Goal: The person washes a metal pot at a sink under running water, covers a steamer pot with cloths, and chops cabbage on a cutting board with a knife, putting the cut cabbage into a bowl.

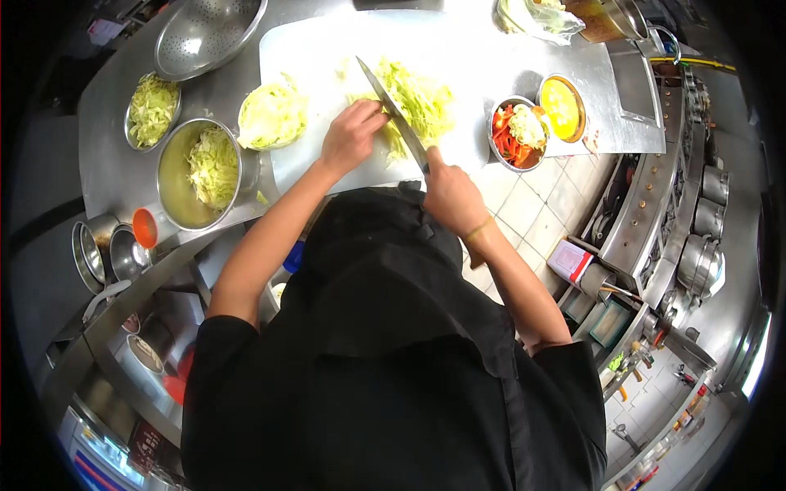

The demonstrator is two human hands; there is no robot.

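Note:
My right hand [453,196] is closed around the handle of a long kitchen knife [391,110], whose blade points up and to the left over the white cutting board [307,49]. Left of the blade, my left hand [354,135] has its fingers curled down on cabbage, which they mostly hide. Shredded cabbage [419,102] lies in a pile on the board, mainly to the right of the knife. A cut cabbage piece [273,114] rests at the board's left edge.
Left are a metal pot [168,176] and a bowl [129,123], both with shredded cabbage, and a colander [168,49]. Right, one bowl [496,151] holds red strips and a pale chopped heap, another [582,127] yellow liquid. A bagged cabbage [532,18] lies behind.

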